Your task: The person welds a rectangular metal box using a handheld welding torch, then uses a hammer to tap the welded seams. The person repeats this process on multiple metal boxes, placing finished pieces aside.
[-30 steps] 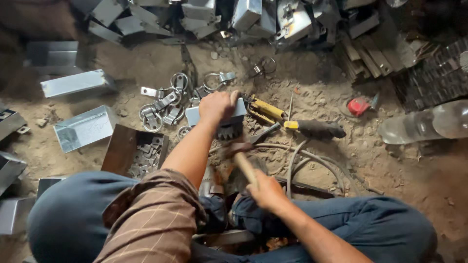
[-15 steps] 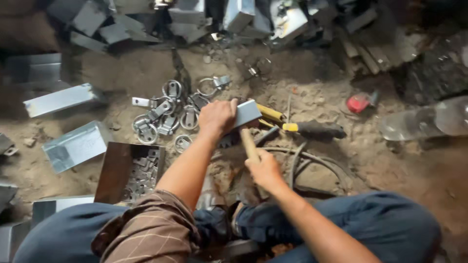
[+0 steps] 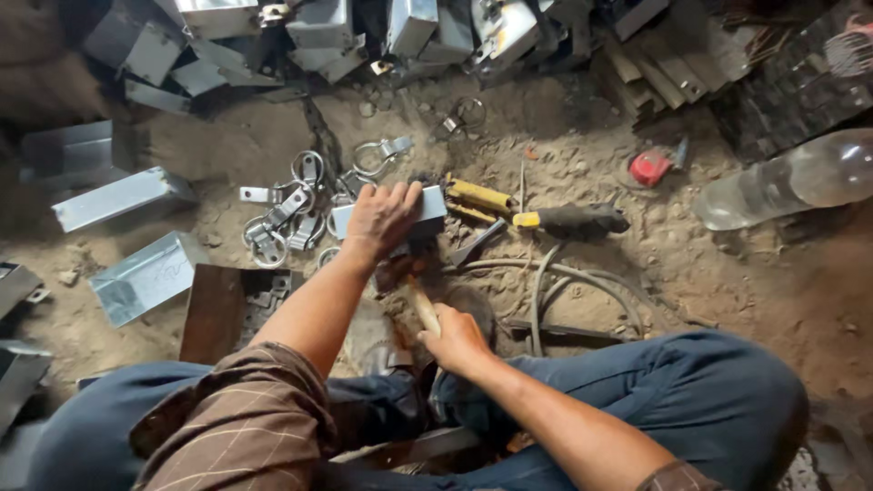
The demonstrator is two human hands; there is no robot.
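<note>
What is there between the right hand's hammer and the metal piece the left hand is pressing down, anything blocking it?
Nothing visible blocks it. The left hand lies flat on the grey metal piece, and the right hand grips the wooden hammer handle just below it. The head end is hidden beneath the left wrist, so contact cannot be told.

Under the left hand (image 3: 382,218) lies a smooth, dull-grey sheet-metal bracket (image 3: 427,207); the right hand (image 3: 457,341) grips a worn, pale wooden hammer handle (image 3: 424,309). Left of the left hand, shiny metal ring clamps (image 3: 289,207) rest on rough, sandy dirt floor (image 3: 691,273). Farther right lies a clear glossy plastic bottle (image 3: 791,182).
</note>
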